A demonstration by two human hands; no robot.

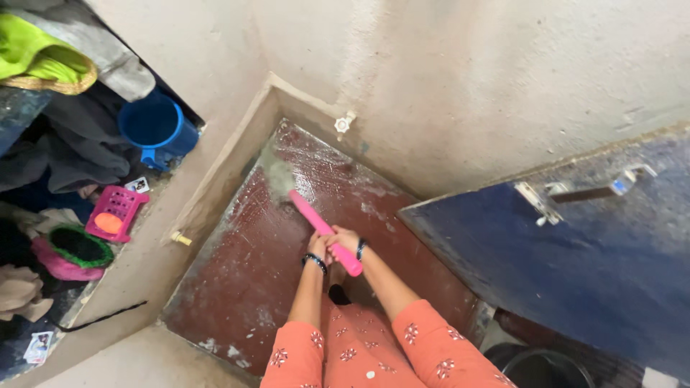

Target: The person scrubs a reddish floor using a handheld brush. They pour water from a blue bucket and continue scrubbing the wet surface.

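Note:
Both my hands grip the pink handle of a broom (316,221). My left hand (318,246) holds it beside my right hand (343,239), near the handle's end. The broom's bristle head (277,174) is blurred and rests on the wet dark red floor (244,280) near the far corner. My sleeves are orange with a flower print, and dark bangles sit on both wrists.
A white tap (345,123) sticks out of the plaster wall. A blue metal door (575,259) stands open at right. Left of a low ledge (215,179) sit a blue mug (157,129), a pink soap tray (115,213), clothes and a dark bucket (543,368).

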